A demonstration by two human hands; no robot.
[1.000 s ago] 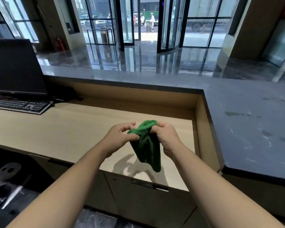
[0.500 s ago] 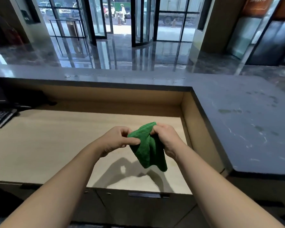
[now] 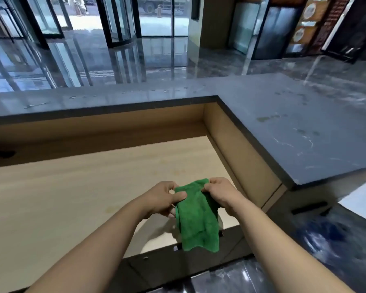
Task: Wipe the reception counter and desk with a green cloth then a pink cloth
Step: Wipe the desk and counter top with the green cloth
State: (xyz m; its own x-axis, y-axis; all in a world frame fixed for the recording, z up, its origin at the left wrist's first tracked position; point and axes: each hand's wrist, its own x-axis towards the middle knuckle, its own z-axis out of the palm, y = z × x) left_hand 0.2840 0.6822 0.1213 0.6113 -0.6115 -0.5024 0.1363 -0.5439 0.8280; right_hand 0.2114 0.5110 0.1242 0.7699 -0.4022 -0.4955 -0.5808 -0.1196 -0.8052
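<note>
Low in the centre of the frame, the left hand [image 3: 164, 197] and right hand [image 3: 221, 195] are each pinching the top edge of the green cloth [image 3: 195, 216], which is hanging above the wooden desk [image 3: 82, 187]. This looks like readying the cloth before wiping. Next it probably needs pressing flat onto the grey counter [image 3: 283, 132] at right.

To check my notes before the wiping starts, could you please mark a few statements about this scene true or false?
1. Both the left hand and the right hand grip the green cloth at its top edge. True.
2. The green cloth lies flat on the wooden desk. False: it hangs from the hands above the desk's front part.
3. The dark grey counter shows pale smears. True.
4. The right hand presses on the counter. False: it holds the cloth, apart from the counter.
</note>
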